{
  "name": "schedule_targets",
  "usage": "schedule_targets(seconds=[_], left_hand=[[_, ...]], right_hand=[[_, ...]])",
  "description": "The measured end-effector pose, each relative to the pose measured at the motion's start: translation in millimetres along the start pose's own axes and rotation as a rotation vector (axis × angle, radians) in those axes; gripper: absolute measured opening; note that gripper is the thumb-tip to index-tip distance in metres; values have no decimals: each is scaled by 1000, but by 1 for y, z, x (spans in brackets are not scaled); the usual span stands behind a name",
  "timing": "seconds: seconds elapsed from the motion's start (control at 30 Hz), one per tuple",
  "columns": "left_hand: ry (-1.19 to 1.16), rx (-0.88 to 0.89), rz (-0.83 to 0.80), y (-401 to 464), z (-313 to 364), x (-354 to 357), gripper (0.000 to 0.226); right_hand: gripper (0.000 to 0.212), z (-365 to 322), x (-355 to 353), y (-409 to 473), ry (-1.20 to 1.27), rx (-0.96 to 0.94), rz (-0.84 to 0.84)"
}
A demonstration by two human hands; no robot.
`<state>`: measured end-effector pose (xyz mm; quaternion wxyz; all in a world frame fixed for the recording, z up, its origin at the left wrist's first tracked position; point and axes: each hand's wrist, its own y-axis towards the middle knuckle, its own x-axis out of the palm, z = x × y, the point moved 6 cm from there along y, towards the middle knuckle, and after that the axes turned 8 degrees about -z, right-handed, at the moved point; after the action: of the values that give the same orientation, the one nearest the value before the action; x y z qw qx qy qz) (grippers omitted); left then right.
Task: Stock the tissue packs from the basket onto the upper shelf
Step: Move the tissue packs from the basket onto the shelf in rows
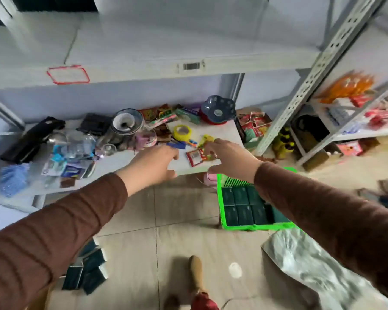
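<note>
A bright green basket [220, 199] stands on the floor at the right, filled with several dark green tissue packs [244, 212]. More dark green packs [86, 274] lie loose on the floor at lower left. The white upper shelf [143, 41] is bare in front of me. Both arms reach over the front of the cluttered lower shelf [121, 161]. My left hand [152, 164] holds nothing, its fingers stretched toward a small blue item. My right hand [230, 158] has its thumb spread, and its fingertips touch a red snack packet [195, 156]. My right sleeve hides part of the basket.
The lower shelf carries a jar [127, 124], a yellow tape roll [182, 132], bags and small packets. A slotted metal post [300, 95] divides off a second rack [356, 113] of goods on the right. A silvery bag [311, 265] and my shoe [197, 271] are on the tiled floor.
</note>
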<state>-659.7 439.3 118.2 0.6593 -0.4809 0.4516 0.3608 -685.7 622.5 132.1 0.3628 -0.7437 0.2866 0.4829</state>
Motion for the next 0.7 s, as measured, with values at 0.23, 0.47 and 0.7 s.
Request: schedule_targets(seconds=[0.23, 0.47, 0.7], left_hand=[[-177, 150, -220, 68, 142, 145, 37], [-113, 204, -330, 173, 257, 262, 43], [-36, 259, -365, 298, 335, 355, 38]], right_hand=[[47, 155, 134, -97, 131, 313, -186], [41, 323, 253, -145, 311, 594, -221], [45, 459, 348, -140, 394, 865, -223]])
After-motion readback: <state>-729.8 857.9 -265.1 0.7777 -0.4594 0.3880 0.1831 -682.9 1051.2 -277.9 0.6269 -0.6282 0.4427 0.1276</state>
